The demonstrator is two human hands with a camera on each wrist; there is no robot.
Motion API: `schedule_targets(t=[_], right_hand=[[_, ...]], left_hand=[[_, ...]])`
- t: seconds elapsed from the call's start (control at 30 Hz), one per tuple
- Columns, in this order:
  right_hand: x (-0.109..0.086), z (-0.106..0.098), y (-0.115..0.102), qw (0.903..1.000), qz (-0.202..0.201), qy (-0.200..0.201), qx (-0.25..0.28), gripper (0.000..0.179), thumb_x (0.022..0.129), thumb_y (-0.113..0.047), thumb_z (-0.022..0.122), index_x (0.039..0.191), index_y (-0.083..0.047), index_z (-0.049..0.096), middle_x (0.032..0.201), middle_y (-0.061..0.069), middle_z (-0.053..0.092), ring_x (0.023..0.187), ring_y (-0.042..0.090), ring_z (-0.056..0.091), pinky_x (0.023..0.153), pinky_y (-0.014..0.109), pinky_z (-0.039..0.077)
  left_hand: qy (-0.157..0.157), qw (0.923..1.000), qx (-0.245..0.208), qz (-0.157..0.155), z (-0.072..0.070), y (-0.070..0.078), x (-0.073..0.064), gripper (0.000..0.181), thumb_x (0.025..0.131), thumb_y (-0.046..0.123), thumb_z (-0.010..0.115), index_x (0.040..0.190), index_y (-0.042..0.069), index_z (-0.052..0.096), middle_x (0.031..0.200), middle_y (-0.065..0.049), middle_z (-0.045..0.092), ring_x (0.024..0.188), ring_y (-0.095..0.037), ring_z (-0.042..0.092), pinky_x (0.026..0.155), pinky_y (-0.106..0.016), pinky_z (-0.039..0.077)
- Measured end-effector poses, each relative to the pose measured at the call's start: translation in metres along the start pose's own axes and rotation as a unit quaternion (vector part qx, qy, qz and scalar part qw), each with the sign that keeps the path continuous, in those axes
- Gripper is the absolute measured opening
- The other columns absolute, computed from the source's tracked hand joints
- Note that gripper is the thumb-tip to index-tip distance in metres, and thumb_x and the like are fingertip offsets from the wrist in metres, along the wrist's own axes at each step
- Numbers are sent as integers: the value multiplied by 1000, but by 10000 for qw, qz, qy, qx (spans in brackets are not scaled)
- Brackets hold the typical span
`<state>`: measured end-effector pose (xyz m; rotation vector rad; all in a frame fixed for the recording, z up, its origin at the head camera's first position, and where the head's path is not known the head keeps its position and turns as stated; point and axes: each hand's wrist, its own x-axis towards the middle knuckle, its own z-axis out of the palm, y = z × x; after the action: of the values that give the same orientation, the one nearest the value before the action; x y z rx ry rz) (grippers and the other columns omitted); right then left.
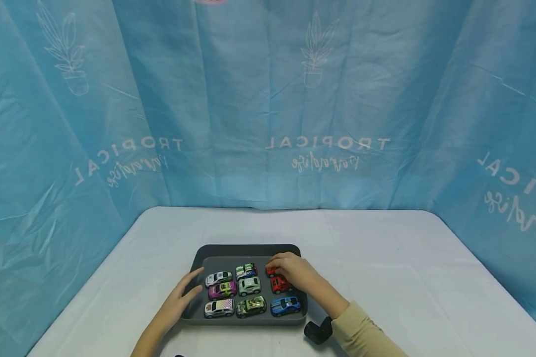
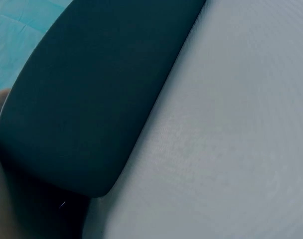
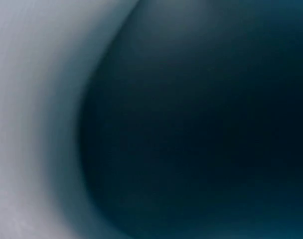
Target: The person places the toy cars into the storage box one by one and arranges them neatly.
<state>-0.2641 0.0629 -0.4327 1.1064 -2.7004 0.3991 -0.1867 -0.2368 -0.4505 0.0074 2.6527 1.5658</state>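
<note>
A dark grey tray (image 1: 245, 250) on the table holds several small toy cars in rows. My right hand (image 1: 296, 271) reaches over the tray's far right corner, its curled fingers gripping a red toy car (image 1: 271, 271) that they partly cover. Just in front of it sits another red toy car (image 1: 280, 284), and nearer the front a blue one (image 1: 285, 306). At the tray's left side is my left hand (image 1: 175, 303), fingers spread and holding nothing, close to the white car (image 1: 218, 278) and the purple one (image 1: 222, 290). The tray's outer wall (image 2: 91, 99) fills much of the left wrist view.
Light green (image 1: 249, 286), green-patterned (image 1: 251, 306), white-and-blue (image 1: 246, 270) and white dotted (image 1: 219, 308) toy cars share the tray. A white cloth covers the table (image 1: 384, 277). Blue printed curtains (image 1: 268, 109) hang behind and at both sides. A black device (image 1: 318, 331) sits at my right wrist.
</note>
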Motion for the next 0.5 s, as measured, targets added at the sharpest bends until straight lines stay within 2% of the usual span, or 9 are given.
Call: schedule_targets(t=[0.33, 0.5], right_hand=[[4, -3, -3, 9986, 282, -384, 224, 25, 87, -13, 59, 111, -18, 66, 123, 3, 60, 113, 20, 57, 85, 35, 52], [1, -3, -4, 9987, 359, -139, 346, 27, 90, -12, 55, 114, -17, 63, 124, 3, 59, 114, 21, 56, 84, 35, 52]], left_hand=[[-8, 10000, 1, -19, 0, 0, 1, 56, 93, 38, 45, 141, 14, 30, 150, -20, 16, 137, -46, 6, 103, -71, 7], [-14, 10000, 39, -42, 0, 1, 0, 56, 93, 39, 45, 141, 14, 30, 151, -19, 15, 137, -46, 6, 103, -70, 7]])
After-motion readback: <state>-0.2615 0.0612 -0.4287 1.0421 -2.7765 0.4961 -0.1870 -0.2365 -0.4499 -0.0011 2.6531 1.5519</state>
